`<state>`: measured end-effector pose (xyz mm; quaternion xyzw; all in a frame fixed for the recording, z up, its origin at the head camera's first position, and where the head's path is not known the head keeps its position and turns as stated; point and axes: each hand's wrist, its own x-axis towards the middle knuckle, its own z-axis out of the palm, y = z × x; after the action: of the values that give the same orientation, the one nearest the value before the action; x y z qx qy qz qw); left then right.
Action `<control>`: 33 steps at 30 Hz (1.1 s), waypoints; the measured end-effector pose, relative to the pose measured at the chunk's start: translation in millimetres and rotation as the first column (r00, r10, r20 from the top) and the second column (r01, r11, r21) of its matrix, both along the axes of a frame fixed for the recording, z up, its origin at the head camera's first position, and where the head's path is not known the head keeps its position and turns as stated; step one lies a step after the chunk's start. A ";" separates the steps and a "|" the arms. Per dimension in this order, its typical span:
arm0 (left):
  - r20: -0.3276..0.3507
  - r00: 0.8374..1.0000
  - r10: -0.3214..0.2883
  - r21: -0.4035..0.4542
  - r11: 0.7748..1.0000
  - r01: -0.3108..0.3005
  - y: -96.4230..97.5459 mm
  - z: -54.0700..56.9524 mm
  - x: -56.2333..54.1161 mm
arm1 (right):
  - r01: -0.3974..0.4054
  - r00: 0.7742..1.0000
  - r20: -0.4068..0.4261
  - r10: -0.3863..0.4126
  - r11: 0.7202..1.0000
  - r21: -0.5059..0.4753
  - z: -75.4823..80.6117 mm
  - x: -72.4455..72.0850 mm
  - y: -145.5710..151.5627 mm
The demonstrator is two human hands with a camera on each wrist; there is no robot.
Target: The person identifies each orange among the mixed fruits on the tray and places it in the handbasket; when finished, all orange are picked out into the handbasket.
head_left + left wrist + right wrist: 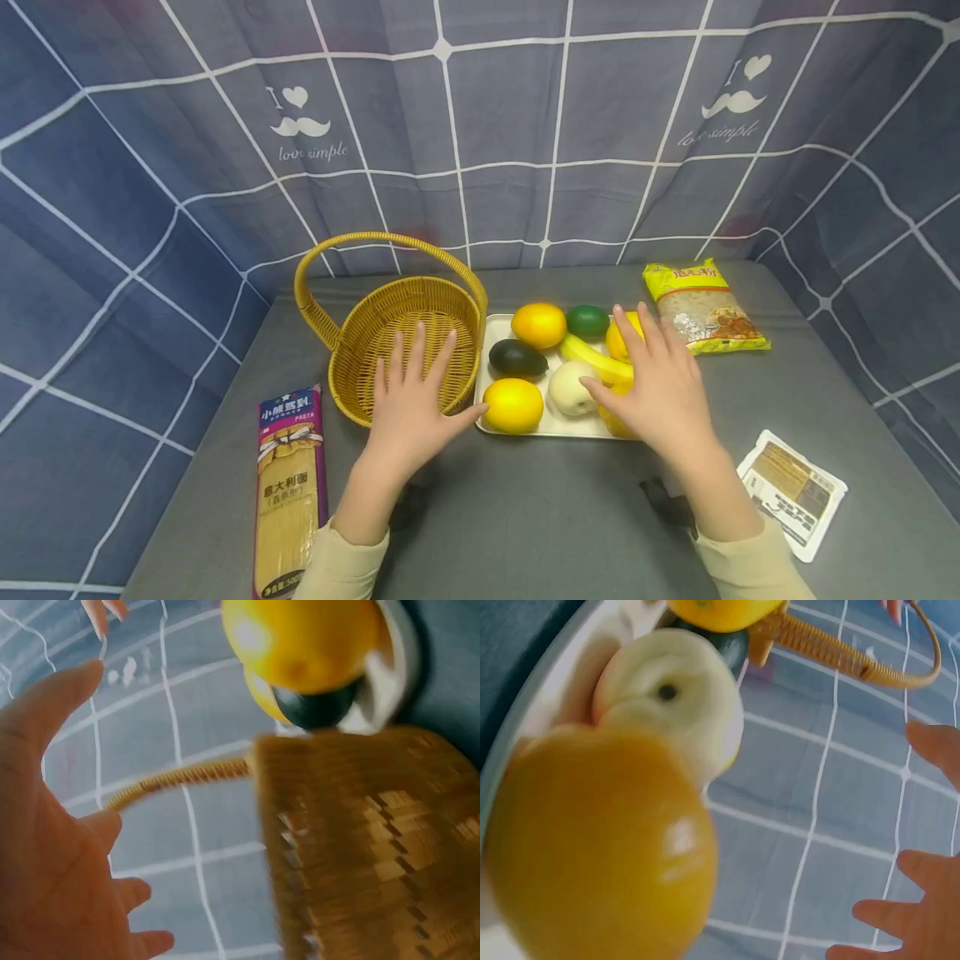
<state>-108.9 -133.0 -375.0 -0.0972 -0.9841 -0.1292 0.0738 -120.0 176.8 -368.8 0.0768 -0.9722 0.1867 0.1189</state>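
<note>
My left hand [412, 421], fingers spread, hovers over the front of a wicker basket [348, 358] with a tall arched handle. Its thumb reaches toward a yellow lemon [513, 406] on a cream tray [557, 423]; whether they touch I cannot tell. My right hand [663, 396] is spread above the tray's right end and holds nothing. On the tray lie a pale round fruit [572, 388], a banana [596, 358], a dark avocado [517, 358], a green fruit [588, 321] and several yellow-orange fruits. One orange-yellow fruit [600, 847] looms large in the right wrist view.
A pasta packet [288, 492] lies at the left. At the back right is a yellow food bag [705, 307], and a flat white-edged packet [793, 493] lies at the right. A blue checked curtain [502, 125] encloses the grey table [525, 517].
</note>
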 end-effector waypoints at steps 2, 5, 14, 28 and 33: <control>-0.001 0.999 0.041 0.038 0.998 -0.041 -11.3 -4.8 2.0 | 0.019 1.000 0.007 -0.019 0.998 -0.060 -1.2 1.6 6.8; -0.004 0.994 0.107 0.087 0.990 -0.106 -29.6 -13.1 7.0 | 0.036 0.999 0.017 -0.034 0.989 -0.143 -6.3 5.6 18.8; 0.160 0.945 0.284 0.233 0.920 -0.316 -72.8 -37.2 28.5 | 0.069 0.994 0.102 -0.048 0.973 -0.218 -28.4 19.5 41.6; 0.409 0.878 0.250 0.486 0.754 -0.441 -80.7 -50.8 32.2 | 0.102 0.970 0.239 -0.045 0.968 -0.230 -58.8 32.0 40.0; 0.408 0.878 0.250 0.505 0.739 -0.446 -80.4 -52.3 31.1 | 0.129 0.959 0.277 -0.062 0.964 -0.233 -62.1 30.7 38.9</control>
<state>-77.8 -213.5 -427.4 0.1403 -0.8946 -0.4228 -0.0340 -89.3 215.7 -431.0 -0.0120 -0.9507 0.3097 0.0045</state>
